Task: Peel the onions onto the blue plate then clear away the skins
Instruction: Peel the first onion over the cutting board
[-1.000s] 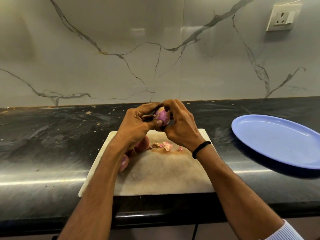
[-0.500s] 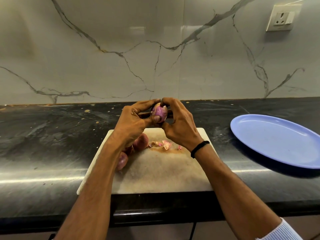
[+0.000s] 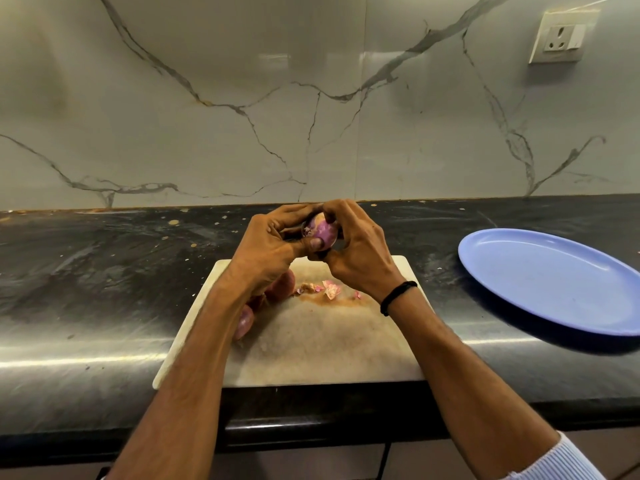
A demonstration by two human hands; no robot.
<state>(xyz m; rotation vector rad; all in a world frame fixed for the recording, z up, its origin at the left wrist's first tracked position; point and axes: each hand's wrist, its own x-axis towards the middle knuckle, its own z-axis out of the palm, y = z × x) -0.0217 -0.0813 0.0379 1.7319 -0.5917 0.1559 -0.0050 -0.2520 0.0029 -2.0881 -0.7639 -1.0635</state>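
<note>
A small purple onion (image 3: 323, 232) is held in the air above the far edge of the pale cutting board (image 3: 311, 341). My left hand (image 3: 273, 247) grips it from the left, thumb pressed on its front. My right hand (image 3: 353, 251) grips it from the right, fingertips curled over its top. Unpeeled onions (image 3: 280, 287) lie on the board partly hidden under my left forearm, one more onion (image 3: 244, 322) beside it. Several pink skin scraps (image 3: 329, 289) lie on the board below my hands. The blue plate (image 3: 554, 278) sits bare at the right.
The board rests at the front edge of a dark stone counter (image 3: 104, 271) with crumbs along the back. A marble-look wall stands behind, with a socket (image 3: 561, 38) at the upper right.
Both hands have kept hold of the onion and lifted it slightly away from the board. More bare purple surface shows between the fingers. The scraps on the board look the same.
</note>
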